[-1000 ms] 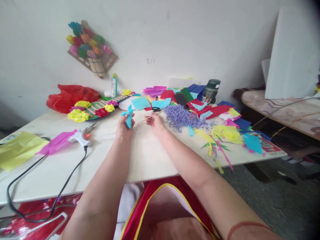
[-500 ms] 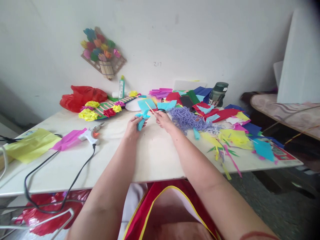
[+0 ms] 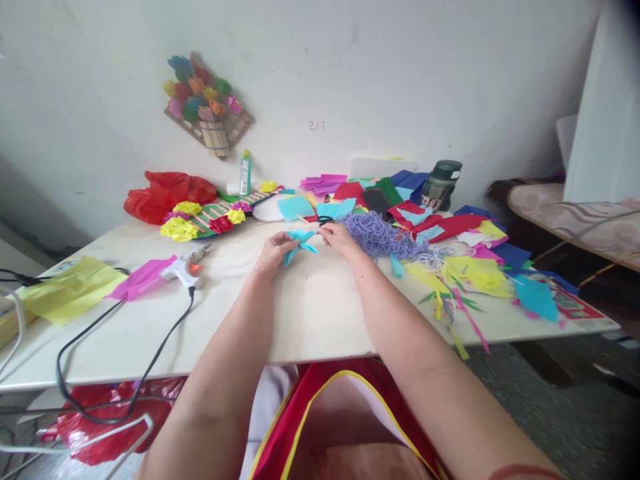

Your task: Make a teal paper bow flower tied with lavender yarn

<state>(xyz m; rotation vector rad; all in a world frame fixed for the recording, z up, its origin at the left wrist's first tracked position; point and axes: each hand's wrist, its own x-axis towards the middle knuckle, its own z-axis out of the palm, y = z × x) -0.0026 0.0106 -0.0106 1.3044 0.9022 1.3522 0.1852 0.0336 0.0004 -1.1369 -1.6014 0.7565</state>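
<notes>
My left hand (image 3: 273, 252) pinches a crumpled strip of light blue crepe paper (image 3: 299, 243) just above the white table (image 3: 310, 313). My right hand (image 3: 341, 239) is closed on a thin wooden skewer (image 3: 306, 221) whose tip points back and left, right beside the blue paper. The two hands nearly meet at the paper. A heap of purple yarn (image 3: 376, 235) lies directly to the right of my right hand.
A white glue gun (image 3: 185, 267) with a black cord lies left, by pink paper (image 3: 141, 278) and yellow paper (image 3: 67, 291). Coloured paper scraps (image 3: 465, 267) cover the right side. A dark jar (image 3: 441, 183), a glue bottle (image 3: 245, 173), a red bag (image 3: 167, 192) and scissors (image 3: 325, 219) sit behind.
Both hands have come closer together and lower over the table. The blue paper has turned from upright to lying sideways, and the skewer has dropped from steeply tilted to nearly flat.
</notes>
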